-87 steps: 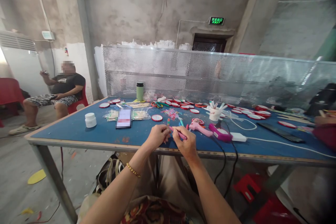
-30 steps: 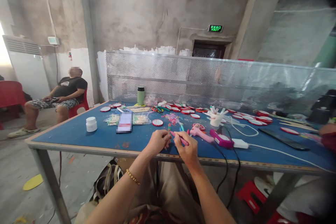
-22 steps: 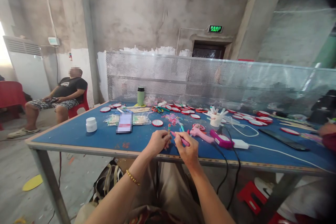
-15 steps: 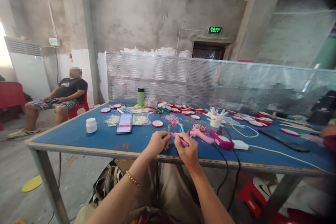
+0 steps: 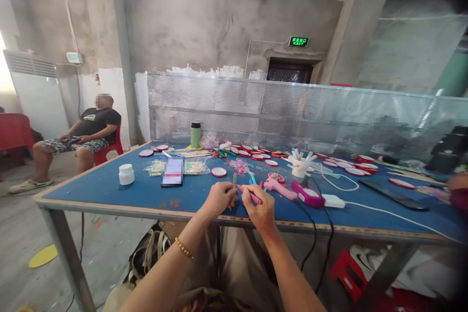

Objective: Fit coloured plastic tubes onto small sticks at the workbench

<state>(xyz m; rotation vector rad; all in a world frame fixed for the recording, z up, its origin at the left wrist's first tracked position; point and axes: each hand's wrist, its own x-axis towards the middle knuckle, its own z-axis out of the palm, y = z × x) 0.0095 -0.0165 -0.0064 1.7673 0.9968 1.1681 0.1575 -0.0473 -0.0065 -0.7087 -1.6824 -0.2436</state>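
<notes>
Lowered since the earliest frame, one hand (image 5: 66, 137) of the seated person (image 5: 98, 124) at ten o'clock now rests in the lap instead of being raised. Both working hands have stayed close together at the near edge of the blue table (image 5: 146, 200), at almost the same spot relative to it.

Clock directions are taken from these two hands, with twelve o'clock straight ahead. The left hand (image 5: 221, 196) is closed, its thumb and fingers pinching a small stick (image 5: 235, 180) that stands roughly upright, its exposed end coloured reddish and green. The right hand (image 5: 260, 205) grips a pink pen-like tool (image 5: 255, 198) as one would a pencil, its tip pointing at the stick; whether the two touch cannot be told.

Just beyond, at twelve o'clock, lies a loose heap of colourful bands (image 5: 239, 165). Near it, at eleven, is a red-rimmed disc (image 5: 218, 172). A phone (image 5: 172, 171) is at ten o'clock, and a white jar (image 5: 126, 174) stands farther out between nine and ten. A green bottle (image 5: 195, 135) stands at eleven, near the mesh screen (image 5: 204, 102). At two o'clock is a cup of white sticks (image 5: 300, 169); a pink handled tool (image 5: 281, 188) and a purple device (image 5: 307, 194) lie toward three.
</notes>
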